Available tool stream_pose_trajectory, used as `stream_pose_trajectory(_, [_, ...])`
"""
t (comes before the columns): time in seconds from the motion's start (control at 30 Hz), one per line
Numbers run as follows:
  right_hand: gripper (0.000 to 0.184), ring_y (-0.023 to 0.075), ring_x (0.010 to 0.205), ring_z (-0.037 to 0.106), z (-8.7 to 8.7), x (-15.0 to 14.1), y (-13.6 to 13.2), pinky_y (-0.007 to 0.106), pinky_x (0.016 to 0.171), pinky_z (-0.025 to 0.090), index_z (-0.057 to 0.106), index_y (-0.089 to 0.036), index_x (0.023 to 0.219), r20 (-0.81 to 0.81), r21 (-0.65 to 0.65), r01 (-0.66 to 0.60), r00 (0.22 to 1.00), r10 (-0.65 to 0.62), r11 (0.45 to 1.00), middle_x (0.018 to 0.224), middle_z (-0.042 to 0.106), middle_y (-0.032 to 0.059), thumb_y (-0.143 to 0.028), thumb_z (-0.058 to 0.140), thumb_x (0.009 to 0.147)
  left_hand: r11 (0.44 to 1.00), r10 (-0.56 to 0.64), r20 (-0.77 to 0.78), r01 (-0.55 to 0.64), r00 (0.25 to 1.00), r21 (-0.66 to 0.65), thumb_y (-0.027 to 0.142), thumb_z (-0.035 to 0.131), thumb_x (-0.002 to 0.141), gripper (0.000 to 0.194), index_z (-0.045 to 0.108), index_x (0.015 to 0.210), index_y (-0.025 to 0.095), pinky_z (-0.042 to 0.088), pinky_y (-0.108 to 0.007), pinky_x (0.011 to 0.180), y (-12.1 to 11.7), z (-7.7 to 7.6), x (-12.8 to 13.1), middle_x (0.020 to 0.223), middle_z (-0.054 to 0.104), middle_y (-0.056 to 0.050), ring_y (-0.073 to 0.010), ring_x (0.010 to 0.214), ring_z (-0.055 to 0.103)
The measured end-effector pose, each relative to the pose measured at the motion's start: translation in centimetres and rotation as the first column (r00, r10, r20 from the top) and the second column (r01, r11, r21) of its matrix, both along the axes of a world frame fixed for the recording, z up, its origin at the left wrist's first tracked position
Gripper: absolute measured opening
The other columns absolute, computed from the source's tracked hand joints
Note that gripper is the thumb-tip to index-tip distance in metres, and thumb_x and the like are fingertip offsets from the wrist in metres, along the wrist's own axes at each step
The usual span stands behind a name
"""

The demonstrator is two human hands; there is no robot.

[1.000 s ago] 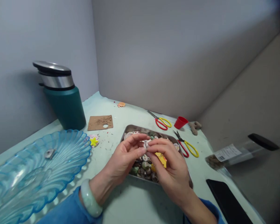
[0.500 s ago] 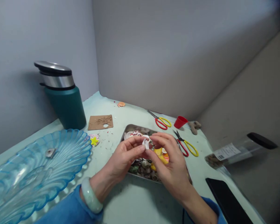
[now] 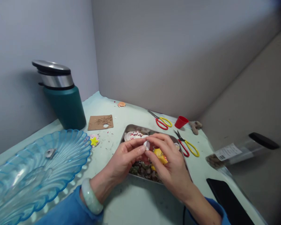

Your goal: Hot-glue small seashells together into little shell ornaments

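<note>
Between the fingertips of both hands is a small white piece [image 3: 146, 145], too small to name; it could be clay or shell. My left hand [image 3: 126, 156], with a pale green bangle [image 3: 91, 196] at the wrist, pinches it from the left. From the right, the thumb and fingers of my right hand [image 3: 170, 159] close on it too. Both hands are held over a metal tray [image 3: 142, 178]. Inside lie dark stones [image 3: 140, 169], a yellow piece [image 3: 159, 156] and white pieces with red specks [image 3: 134, 135]; my hands hide part of the contents.
At left stand a blue scalloped dish [image 3: 67, 175] and a teal bottle [image 3: 65, 107]. A brown card [image 3: 100, 122] lies behind. Two scissors [image 3: 163, 122], a red cup [image 3: 181, 122], a ginger-like root [image 3: 195, 127], a clear canister [image 3: 239, 153] and a black phone-like slab [image 3: 227, 200] are at right.
The fingers of my right hand have closed in nearer to my left fingertips around the white piece, which now looks turned. The objects on the table stay where they were.
</note>
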State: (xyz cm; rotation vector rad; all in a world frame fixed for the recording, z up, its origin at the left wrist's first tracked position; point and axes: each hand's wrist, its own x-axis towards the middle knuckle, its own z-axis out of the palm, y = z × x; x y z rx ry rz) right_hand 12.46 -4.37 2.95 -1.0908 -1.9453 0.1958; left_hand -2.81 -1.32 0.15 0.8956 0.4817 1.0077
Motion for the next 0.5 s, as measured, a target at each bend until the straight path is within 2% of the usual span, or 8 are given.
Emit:
stream_pose_trajectory(0.17, [0.026,0.0196,0.106,0.053,0.1,0.0,0.2,0.035,0.089,0.047,0.056,-0.021,0.112,0.008,-0.026,-0.016,1.000,0.016,1.000,0.113,0.053,0.0074,-0.015,0.055,0.087,0.999,0.032,-0.024,-0.031,0.999,0.028,0.028,0.069,0.077,0.026,0.069,0.102,0.019,0.049,-0.022,0.067,-0.1,0.2,0.0,0.096,0.066,-0.006,-0.0116,0.076,0.059])
stream_pose_trajectory(0.4, [0.033,0.0223,0.108,0.053,0.5,1.0,0.2,0.038,0.089,0.048,0.055,-0.025,0.117,0.073,-0.045,-0.067,0.995,0.071,0.997,0.117,0.054,0.0080,-0.013,0.053,0.086,0.980,0.108,-0.101,-0.088,0.989,0.181,0.031,0.068,0.077,0.026,0.068,0.099,0.017,0.049,-0.024,0.064,-0.1,0.0,0.2,0.088,0.065,-0.005,-0.0125,0.070,0.057])
stream_pose_trajectory(0.5, [0.036,0.0224,0.110,0.052,1.0,1.5,0.3,0.039,0.091,0.047,0.054,-0.026,0.119,0.118,-0.038,-0.125,0.985,0.128,0.991,0.116,0.054,0.0074,-0.013,0.055,0.086,0.976,0.113,-0.120,-0.087,0.986,0.199,0.030,0.070,0.076,0.025,0.067,0.096,0.016,0.050,-0.024,0.062,-0.2,0.2,0.2,0.084,0.064,-0.004,-0.0125,0.069,0.057])
